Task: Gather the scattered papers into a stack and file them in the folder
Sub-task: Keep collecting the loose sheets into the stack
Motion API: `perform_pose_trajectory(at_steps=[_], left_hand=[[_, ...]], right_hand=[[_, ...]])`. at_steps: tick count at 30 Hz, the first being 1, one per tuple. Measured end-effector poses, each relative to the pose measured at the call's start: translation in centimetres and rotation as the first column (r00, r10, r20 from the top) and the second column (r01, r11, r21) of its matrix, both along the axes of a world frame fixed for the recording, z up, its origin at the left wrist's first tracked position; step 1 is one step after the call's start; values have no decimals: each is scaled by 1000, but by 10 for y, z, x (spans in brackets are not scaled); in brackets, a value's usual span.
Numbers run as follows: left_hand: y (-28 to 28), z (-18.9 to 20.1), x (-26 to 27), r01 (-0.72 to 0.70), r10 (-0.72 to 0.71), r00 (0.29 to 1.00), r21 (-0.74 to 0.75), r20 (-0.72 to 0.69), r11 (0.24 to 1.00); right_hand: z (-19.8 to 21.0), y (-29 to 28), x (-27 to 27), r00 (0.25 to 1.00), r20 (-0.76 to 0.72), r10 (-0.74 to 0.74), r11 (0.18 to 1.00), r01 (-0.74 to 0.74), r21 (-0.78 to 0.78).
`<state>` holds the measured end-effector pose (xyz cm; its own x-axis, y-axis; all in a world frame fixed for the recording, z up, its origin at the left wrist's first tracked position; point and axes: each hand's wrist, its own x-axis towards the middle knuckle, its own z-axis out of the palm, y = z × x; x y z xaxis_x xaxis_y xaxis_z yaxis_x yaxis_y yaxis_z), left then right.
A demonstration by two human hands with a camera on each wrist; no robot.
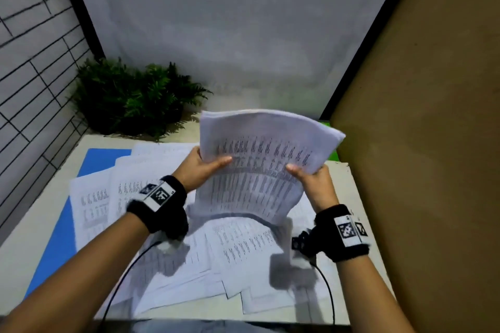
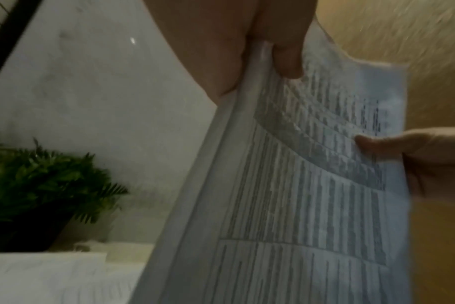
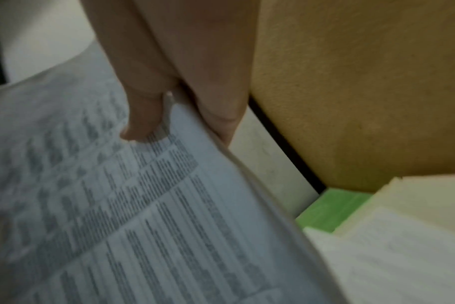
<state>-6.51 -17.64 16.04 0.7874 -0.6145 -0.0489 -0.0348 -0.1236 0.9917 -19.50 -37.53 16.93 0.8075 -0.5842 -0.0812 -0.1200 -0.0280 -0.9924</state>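
A paper stack is gripped at both edges — left hand, right hand. Loose sheets are spread over the bench — partly covering a blue folder.

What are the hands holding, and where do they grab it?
A stack of papers: left hand pinches its left edge, right hand its right edge.

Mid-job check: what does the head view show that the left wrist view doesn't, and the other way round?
Only the head view: the blue folder lying under loose papers spread across the table, both wrist cameras, and a green item at the table's far right.

Only the left wrist view: the stack's layered side edge, close up, with the left thumb on the printed face.

Both: the left hand and right hand gripping the stack clear of the table, and the plant.
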Motion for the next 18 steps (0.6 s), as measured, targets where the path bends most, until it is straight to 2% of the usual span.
perform_pose_trajectory(at_steps=[2,4,6,7,9,10,12,13,15,16,18], left_hand=[[8,-3,1,-29,29,1000,4,7,1000],[14,-18,-7,10,-7,999,78,-37,997],[22,-42,-17,67,-54,996,191,-71,979],[26,-49,-22,82,-64,995,239,-80,968],[29,-57,-27,49,-23,995,294,-92,954],[28,-57,-28,14,20,994,304,-106,953],[28,-57,-26,-83,121,988,333,-96,939],[30,-57,-24,-121,151,987,356,-59,927],[39,-60,-18,-165,185,983,405,-9,899],[47,-61,-16,-188,208,978,422,-1,887],[59,-66,-12,-211,248,968,448,-25,869]], right_hand=[[-7,4,-4,997,67,-24,998,20,63],[-33,13,-3,996,-85,2,999,2,48],[-62,25,2,959,-284,1,1000,2,12],[-73,28,4,945,-327,-25,999,31,13],[-84,28,11,942,-320,-103,993,115,19],[-80,29,11,955,-276,-107,987,136,87],[-81,19,9,980,-190,-64,971,105,213],[-87,8,4,975,-220,-29,976,75,202],[-108,-27,-9,904,-422,-70,996,90,28],[-120,-45,-18,825,-546,-148,989,120,-87],[-134,-72,-43,619,-729,-293,954,144,-262]])
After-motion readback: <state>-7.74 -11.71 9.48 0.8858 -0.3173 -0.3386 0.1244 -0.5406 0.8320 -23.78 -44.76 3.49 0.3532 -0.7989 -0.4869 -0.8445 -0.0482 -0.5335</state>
